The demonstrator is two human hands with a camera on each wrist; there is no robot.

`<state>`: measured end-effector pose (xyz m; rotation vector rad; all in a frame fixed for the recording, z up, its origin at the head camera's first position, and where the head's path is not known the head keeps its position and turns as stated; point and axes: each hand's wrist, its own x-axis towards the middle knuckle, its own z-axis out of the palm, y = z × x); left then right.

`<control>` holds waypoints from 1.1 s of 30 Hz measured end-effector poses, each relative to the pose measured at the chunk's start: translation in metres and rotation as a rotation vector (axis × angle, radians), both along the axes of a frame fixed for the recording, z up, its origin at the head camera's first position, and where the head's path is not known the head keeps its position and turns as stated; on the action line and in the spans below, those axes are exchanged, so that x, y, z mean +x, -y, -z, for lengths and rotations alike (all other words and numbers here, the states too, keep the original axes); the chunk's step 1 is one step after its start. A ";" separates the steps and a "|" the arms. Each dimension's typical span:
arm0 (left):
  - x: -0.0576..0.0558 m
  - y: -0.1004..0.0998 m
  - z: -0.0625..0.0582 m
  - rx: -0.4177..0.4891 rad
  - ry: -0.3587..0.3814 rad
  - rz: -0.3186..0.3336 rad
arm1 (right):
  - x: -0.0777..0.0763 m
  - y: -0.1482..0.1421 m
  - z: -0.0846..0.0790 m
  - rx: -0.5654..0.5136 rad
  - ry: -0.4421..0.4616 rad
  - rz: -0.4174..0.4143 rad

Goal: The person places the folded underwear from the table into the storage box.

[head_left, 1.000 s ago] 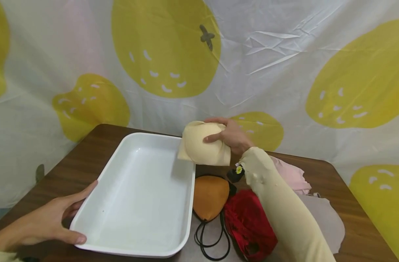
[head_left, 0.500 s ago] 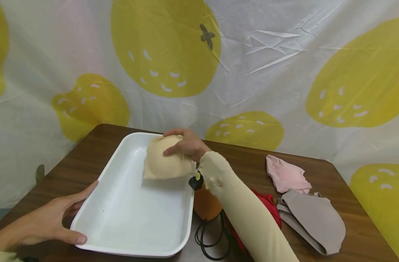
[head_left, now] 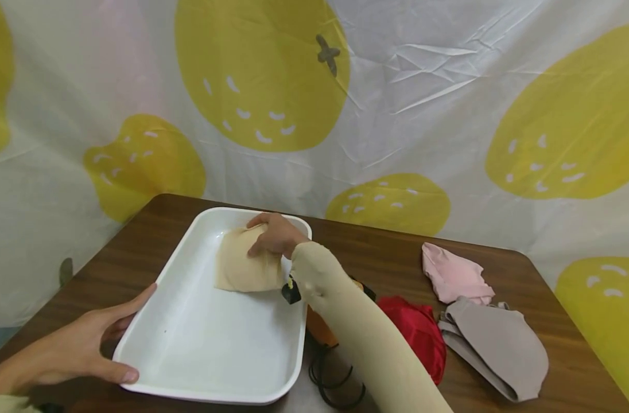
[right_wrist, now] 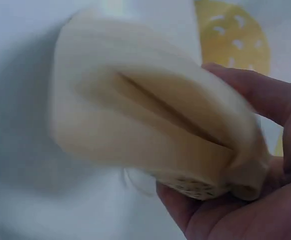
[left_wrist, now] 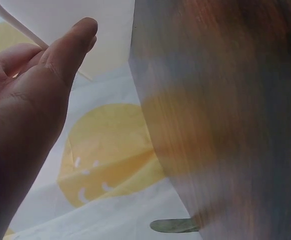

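Note:
My right hand (head_left: 279, 235) pinches a folded beige bra (head_left: 244, 267) by its right side, inside the far part of a white tray (head_left: 216, 344). In the right wrist view the bra (right_wrist: 110, 125) is folded over on itself, its cup hollow facing the camera; thumb and fingers hold its gathered end, where a small perforated patch shows. My left hand (head_left: 77, 347) grips the near left corner of the tray, thumb on the rim and fingers along the outer left side. The left wrist view shows this hand (left_wrist: 40, 95) at the tray's edge.
Right of the tray lie an orange item (head_left: 319, 330) with black cords (head_left: 327, 381), partly under the right sleeve, a red bra (head_left: 418, 332), a pink folded garment (head_left: 456, 275) and a grey folded bra (head_left: 500, 350). A lemon-print curtain (head_left: 397, 115) hangs behind the wooden table (head_left: 376, 241).
My right hand has carried the beige bra leftward from above the tray's far right rim and lowered it into the tray. The left hand stays at the tray's corner.

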<state>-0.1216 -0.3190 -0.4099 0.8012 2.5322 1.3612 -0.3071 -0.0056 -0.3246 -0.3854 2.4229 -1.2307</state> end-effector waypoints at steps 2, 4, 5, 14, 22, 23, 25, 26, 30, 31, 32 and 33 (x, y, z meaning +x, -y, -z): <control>0.000 0.000 0.000 -0.001 -0.001 0.000 | 0.000 0.001 0.001 0.146 -0.103 -0.029; 0.001 0.000 0.001 -0.004 0.006 -0.005 | 0.001 0.002 0.001 0.283 -0.182 -0.062; 0.001 0.000 0.001 -0.010 0.005 -0.009 | 0.002 0.003 0.000 0.339 -0.208 -0.077; 0.001 0.001 0.000 0.002 0.026 0.003 | 0.010 0.006 -0.003 0.611 -0.267 -0.167; 0.002 0.001 -0.001 0.017 0.059 0.007 | 0.015 0.002 -0.012 0.669 -0.286 -0.174; 0.001 0.001 -0.001 0.016 0.063 0.005 | 0.015 0.001 -0.013 0.677 -0.302 -0.183; 0.000 0.001 0.000 0.017 0.052 0.011 | 0.014 -0.002 -0.016 0.702 -0.332 -0.199; 0.000 0.001 0.001 0.020 0.056 0.012 | 0.013 -0.002 -0.017 0.712 -0.345 -0.208; -0.002 0.001 0.002 0.030 0.052 0.022 | 0.014 -0.007 -0.022 0.739 -0.360 -0.234; -0.002 0.001 0.001 0.030 0.056 0.020 | 0.015 -0.008 -0.024 0.733 -0.348 -0.231; -0.001 0.000 0.001 0.027 0.059 0.015 | 0.015 -0.009 -0.026 0.723 -0.333 -0.228; -0.001 0.000 0.000 0.025 0.052 0.016 | 0.016 -0.011 -0.028 0.715 -0.323 -0.226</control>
